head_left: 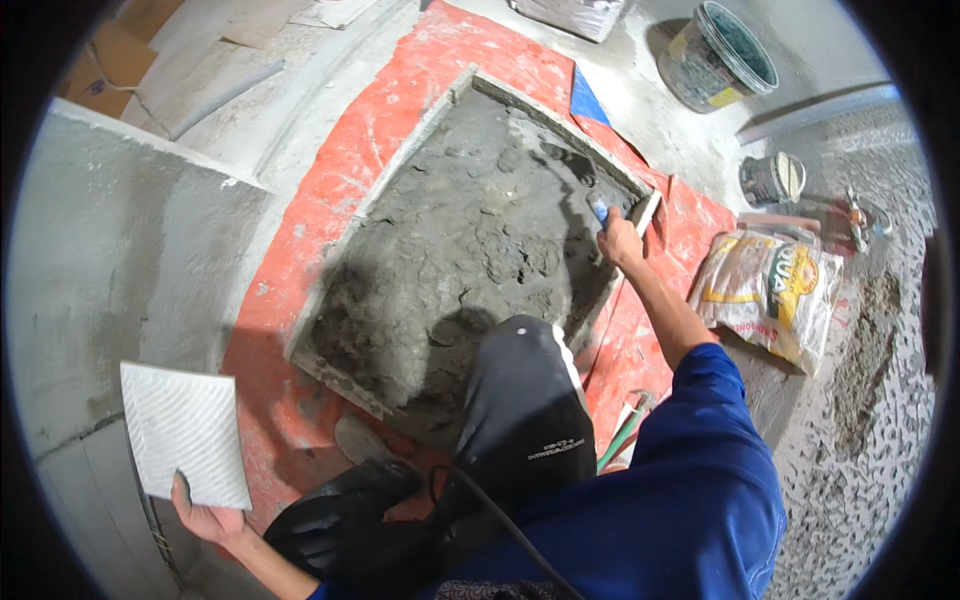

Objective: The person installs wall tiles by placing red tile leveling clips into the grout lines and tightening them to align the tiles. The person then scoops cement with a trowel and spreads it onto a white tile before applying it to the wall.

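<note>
A white tile (185,430) with wavy ridges is in my left hand (212,518), gripped at its lower edge with the thumb on the ridged face. It is held up at the left, apart from the mixing tray. My right hand (622,240) is wrapped around the blue handle of a trowel (599,208) at the tray's right side. The trowel's dark blade reaches over the wet grey mortar (470,220); whether it digs in is hard to tell. The lumpy mortar fills the shallow square tray (415,135), and my knee covers part of its near edge.
Red sheeting (340,150) lies under the tray. A large bucket (715,60) and a smaller bucket (768,180) stand at the far right, with a filled bag (765,290) nearer. At left rises a low grey wall (120,270). A green-handled tool (622,440) lies beside my leg.
</note>
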Tool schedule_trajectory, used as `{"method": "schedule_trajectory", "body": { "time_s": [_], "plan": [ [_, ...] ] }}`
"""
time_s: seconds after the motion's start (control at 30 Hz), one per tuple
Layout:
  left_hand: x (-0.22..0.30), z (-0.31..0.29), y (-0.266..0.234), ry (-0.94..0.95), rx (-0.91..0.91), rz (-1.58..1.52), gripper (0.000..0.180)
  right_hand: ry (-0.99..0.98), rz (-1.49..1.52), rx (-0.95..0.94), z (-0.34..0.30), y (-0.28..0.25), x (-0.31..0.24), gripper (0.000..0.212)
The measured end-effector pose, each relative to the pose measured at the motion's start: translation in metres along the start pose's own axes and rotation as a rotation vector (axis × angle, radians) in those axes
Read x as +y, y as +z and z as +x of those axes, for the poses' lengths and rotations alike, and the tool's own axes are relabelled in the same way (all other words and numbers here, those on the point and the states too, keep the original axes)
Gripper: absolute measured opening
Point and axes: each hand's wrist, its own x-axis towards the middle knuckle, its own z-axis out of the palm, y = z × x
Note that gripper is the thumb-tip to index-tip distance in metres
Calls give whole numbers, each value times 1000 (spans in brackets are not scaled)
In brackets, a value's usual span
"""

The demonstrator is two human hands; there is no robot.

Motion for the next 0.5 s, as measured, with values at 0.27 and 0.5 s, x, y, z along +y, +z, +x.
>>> {"method": "schedule_trajectory", "body": {
  "time_s": [0.27, 0.5],
  "plan": [
    [23, -95, -22, -9, -222, 74, 55, -78, -10, -71, 90, 35, -28, 33],
    [25, -103, -33, 52, -87, 72, 54, -129, -24, 4, 84, 6, -1, 34]
  ]
}}
